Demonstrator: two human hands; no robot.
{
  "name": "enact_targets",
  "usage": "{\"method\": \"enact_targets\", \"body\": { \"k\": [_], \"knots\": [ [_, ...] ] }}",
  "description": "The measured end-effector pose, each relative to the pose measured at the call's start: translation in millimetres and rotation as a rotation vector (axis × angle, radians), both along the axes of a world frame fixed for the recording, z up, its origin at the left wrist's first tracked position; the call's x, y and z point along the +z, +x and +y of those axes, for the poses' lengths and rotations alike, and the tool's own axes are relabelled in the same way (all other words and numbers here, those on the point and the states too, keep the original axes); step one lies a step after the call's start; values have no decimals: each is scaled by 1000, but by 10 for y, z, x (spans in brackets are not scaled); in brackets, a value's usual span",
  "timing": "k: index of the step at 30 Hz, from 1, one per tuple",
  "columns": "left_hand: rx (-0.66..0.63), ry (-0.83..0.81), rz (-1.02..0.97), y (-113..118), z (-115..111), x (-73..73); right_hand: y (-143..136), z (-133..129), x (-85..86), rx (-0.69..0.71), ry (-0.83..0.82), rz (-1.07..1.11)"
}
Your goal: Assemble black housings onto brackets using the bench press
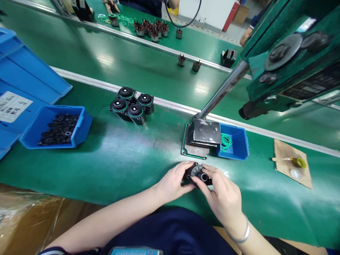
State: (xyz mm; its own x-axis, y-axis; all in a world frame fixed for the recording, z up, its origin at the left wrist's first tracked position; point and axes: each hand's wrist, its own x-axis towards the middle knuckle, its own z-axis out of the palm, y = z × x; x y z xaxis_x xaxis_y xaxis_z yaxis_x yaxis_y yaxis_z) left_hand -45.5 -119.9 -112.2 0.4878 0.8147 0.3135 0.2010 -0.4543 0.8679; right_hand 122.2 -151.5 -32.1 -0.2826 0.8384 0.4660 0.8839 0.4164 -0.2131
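In the head view, a black round housing [195, 170] is held low over the near side of the green bench. My left hand [175, 180] is closed around its left side. My right hand [221, 187] pinches a small black ring-shaped part [204, 176] with a pale inner rim, right at the housing's face; whether it is seated there I cannot tell. Just beyond the hands is a metal press block [204, 131], with a flat plate [195, 151] edged in green under it. Several black housings with green rings [136, 111] stand together farther left.
A blue bin [82, 131] of small black parts stands left, beside large blue crates [29, 67]. Green rings [226, 141] lie in a blue box [236, 143]. A green press arm [289, 60] overhangs the right. A brush [285, 159] lies on cardboard [305, 177]. Another person's hand [111, 6] shows beyond.
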Motion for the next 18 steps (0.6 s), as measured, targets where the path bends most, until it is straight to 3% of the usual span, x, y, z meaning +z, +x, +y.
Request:
{"method": "enact_targets", "body": {
  "k": [18],
  "knots": [
    [-9, -19, 30, -21, -6, -16, 1, -7, 5, -19, -52, 35]
  ]
}}
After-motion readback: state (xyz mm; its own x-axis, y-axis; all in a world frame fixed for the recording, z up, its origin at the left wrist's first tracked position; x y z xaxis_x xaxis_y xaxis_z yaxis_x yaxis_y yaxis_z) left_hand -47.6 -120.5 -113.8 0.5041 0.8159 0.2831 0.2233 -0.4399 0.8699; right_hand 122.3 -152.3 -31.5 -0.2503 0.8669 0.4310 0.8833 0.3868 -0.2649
